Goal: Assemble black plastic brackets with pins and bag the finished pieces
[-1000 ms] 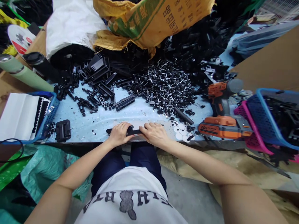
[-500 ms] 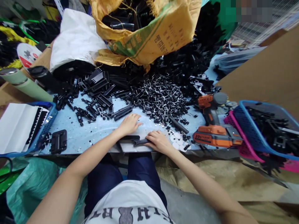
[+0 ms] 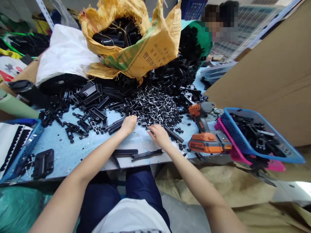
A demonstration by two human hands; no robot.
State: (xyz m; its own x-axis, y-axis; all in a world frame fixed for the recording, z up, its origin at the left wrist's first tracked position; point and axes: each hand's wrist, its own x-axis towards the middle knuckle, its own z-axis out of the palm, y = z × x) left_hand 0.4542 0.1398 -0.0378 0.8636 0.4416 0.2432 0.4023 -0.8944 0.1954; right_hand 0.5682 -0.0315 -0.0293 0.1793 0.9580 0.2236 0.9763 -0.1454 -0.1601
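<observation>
My left hand [image 3: 129, 124] is closed at the near edge of a heap of small black screws or knobs [image 3: 157, 105]; what its fingers hold, if anything, is hidden. Just right of it, my right hand [image 3: 158, 134] pinches at the same heap, with a small dark piece at its fingertips. Nearer the table's front edge lie a black bar [image 3: 125, 151] and a second long black part [image 3: 147, 155], neither of them touched. Black strips [image 3: 116, 125] lie beside my left hand.
An orange cordless drill [image 3: 209, 142] lies right of the heap, beside a blue basket [image 3: 261, 129] of black parts. A yellow sack [image 3: 155, 53] stands behind. Far left is another blue basket [image 3: 36, 137]. A person [image 3: 218, 19] is at the back right.
Both hands have moved forward from the black parts at the table's front edge to the heap, leaving those parts lying. The view has shifted to the right.
</observation>
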